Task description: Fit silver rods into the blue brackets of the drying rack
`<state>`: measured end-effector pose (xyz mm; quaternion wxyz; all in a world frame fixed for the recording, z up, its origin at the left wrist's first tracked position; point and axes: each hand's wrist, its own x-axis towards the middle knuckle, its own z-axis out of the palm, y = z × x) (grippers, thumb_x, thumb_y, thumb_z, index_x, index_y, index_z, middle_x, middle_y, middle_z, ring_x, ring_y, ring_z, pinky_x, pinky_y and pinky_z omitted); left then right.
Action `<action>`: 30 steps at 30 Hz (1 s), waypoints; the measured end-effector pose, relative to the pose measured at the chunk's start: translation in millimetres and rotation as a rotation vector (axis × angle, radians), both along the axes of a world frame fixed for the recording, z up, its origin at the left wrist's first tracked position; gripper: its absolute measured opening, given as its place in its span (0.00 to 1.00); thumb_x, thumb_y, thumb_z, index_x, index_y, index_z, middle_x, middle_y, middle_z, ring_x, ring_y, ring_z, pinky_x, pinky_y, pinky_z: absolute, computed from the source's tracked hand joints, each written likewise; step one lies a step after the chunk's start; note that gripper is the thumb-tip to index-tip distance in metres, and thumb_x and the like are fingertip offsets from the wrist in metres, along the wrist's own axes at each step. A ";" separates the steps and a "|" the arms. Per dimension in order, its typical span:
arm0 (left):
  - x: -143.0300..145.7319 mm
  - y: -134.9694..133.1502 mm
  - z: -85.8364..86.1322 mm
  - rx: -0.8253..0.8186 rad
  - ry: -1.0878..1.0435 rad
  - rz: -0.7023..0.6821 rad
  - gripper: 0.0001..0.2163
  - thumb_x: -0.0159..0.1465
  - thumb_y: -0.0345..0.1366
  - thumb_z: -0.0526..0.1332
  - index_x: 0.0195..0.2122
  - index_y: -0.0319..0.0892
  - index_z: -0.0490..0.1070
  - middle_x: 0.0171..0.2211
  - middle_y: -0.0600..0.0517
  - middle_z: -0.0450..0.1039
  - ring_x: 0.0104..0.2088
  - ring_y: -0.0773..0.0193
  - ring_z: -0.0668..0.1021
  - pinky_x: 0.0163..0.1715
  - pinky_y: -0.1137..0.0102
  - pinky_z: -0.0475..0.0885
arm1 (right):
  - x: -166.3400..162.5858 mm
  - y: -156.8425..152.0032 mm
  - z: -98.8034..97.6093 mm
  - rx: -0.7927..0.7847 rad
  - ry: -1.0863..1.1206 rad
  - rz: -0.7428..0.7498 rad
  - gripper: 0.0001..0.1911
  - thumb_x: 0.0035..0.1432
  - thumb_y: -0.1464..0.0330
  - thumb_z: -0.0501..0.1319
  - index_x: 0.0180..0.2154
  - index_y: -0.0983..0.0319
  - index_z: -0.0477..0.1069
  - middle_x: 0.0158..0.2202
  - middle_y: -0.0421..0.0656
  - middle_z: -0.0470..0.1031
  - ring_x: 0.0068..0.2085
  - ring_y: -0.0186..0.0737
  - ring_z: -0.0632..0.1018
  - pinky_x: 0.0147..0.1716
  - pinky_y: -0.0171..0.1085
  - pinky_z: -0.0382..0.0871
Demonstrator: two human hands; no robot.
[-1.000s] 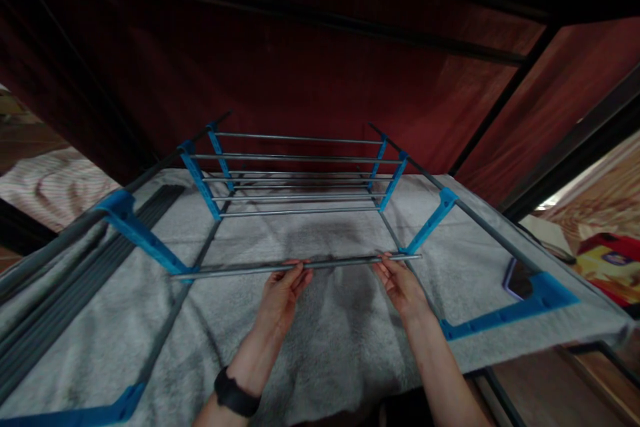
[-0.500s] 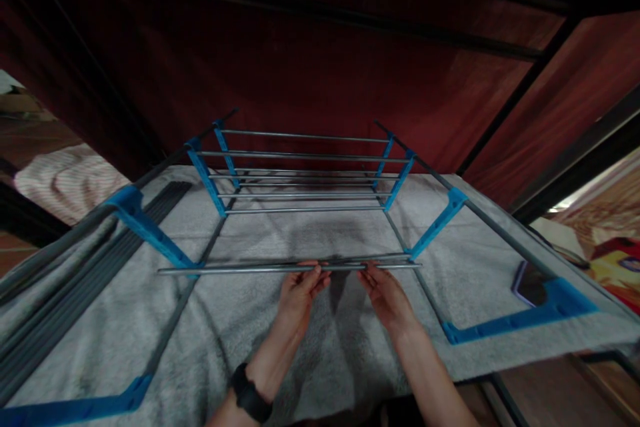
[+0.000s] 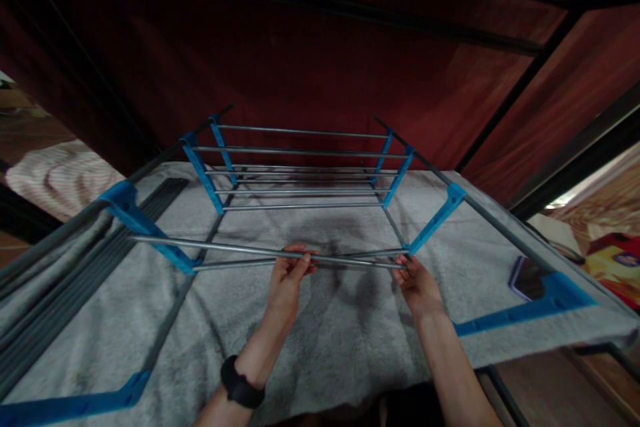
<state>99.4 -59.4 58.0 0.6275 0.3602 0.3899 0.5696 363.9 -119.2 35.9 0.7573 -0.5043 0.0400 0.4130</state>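
Note:
A rack frame of grey metal rods and blue plastic brackets (image 3: 150, 230) lies on a grey towel (image 3: 330, 340). Both hands hold one loose grey rod (image 3: 210, 247) that runs from the left bracket across to the right. My left hand (image 3: 289, 271) pinches it near the middle. My right hand (image 3: 415, 280) grips its right end by the lower end of the right blue bracket (image 3: 434, 219). A second rod (image 3: 235, 264) crosses just under it between the brackets. A black band sits on my left wrist (image 3: 242, 383).
Several spare grey rods (image 3: 60, 287) lie in a bundle at the towel's left edge. A phone (image 3: 525, 278) rests by the near right blue bracket (image 3: 530, 310). Dark red fabric walls with black poles (image 3: 320, 53) rise behind the rack. A colourful box (image 3: 617, 260) sits far right.
The rod's left end has lifted and swung away over the left bracket, so the rod now lies tilted. My right hand slid out to its right end by the blue bracket.

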 end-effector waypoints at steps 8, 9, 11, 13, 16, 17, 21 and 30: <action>10.0 -7.3 6.9 0.085 0.047 0.008 0.23 0.59 0.44 0.71 0.52 0.44 0.68 0.38 0.49 0.81 0.42 0.58 0.81 0.40 0.65 0.75 | -6.0 -4.0 -11.2 -0.119 -0.057 0.024 0.10 0.50 0.76 0.62 0.34 0.57 0.72 0.30 0.35 0.77 0.31 0.32 0.78 0.35 0.34 0.79; 12.5 -10.5 6.8 0.084 0.043 -0.016 0.22 0.59 0.44 0.70 0.51 0.44 0.68 0.38 0.48 0.81 0.42 0.57 0.81 0.39 0.65 0.75 | -2.5 -4.9 -12.9 -0.141 -0.065 0.004 0.11 0.49 0.76 0.62 0.34 0.57 0.72 0.29 0.34 0.76 0.31 0.31 0.78 0.34 0.33 0.78; 17.8 -17.5 6.0 0.078 0.038 -0.071 0.21 0.59 0.44 0.70 0.50 0.44 0.68 0.39 0.48 0.81 0.42 0.57 0.81 0.39 0.64 0.76 | 6.1 -6.8 -16.3 -0.176 -0.085 -0.041 0.10 0.48 0.76 0.61 0.34 0.57 0.72 0.28 0.34 0.75 0.30 0.30 0.76 0.31 0.31 0.77; 22.2 -23.6 5.6 0.079 0.040 -0.103 0.20 0.60 0.44 0.69 0.49 0.44 0.68 0.40 0.47 0.81 0.42 0.57 0.81 0.39 0.64 0.76 | 13.2 -8.7 -19.4 -0.188 -0.121 -0.062 0.09 0.47 0.75 0.62 0.32 0.57 0.71 0.29 0.33 0.75 0.30 0.29 0.76 0.29 0.29 0.74; 25.4 -27.3 8.1 0.114 0.054 -0.090 0.19 0.61 0.44 0.68 0.50 0.44 0.68 0.40 0.48 0.80 0.42 0.57 0.81 0.38 0.65 0.76 | 14.7 -11.4 -23.4 -0.186 -0.179 -0.060 0.08 0.45 0.73 0.64 0.31 0.58 0.71 0.30 0.34 0.75 0.31 0.29 0.76 0.28 0.27 0.72; 25.6 -27.1 9.7 0.134 0.060 -0.079 0.19 0.61 0.44 0.68 0.50 0.44 0.67 0.40 0.48 0.80 0.42 0.57 0.81 0.38 0.65 0.76 | 12.7 -12.2 -24.6 -0.188 -0.194 -0.062 0.08 0.44 0.73 0.64 0.31 0.58 0.71 0.30 0.34 0.75 0.32 0.29 0.75 0.28 0.27 0.72; 24.6 -25.4 17.2 0.207 0.084 -0.064 0.19 0.64 0.45 0.65 0.53 0.44 0.66 0.40 0.48 0.79 0.41 0.58 0.80 0.39 0.64 0.76 | -2.2 -15.5 -29.5 -0.200 -0.225 -0.046 0.09 0.43 0.71 0.67 0.31 0.58 0.72 0.30 0.34 0.75 0.31 0.30 0.74 0.30 0.29 0.73; 17.7 -25.8 27.1 0.213 0.096 -0.051 0.26 0.66 0.47 0.63 0.63 0.46 0.62 0.40 0.49 0.78 0.43 0.59 0.80 0.48 0.63 0.73 | -54.8 -19.3 -14.0 -0.191 -0.308 0.454 0.14 0.45 0.63 0.71 0.36 0.59 0.80 0.36 0.43 0.81 0.37 0.37 0.79 0.35 0.34 0.73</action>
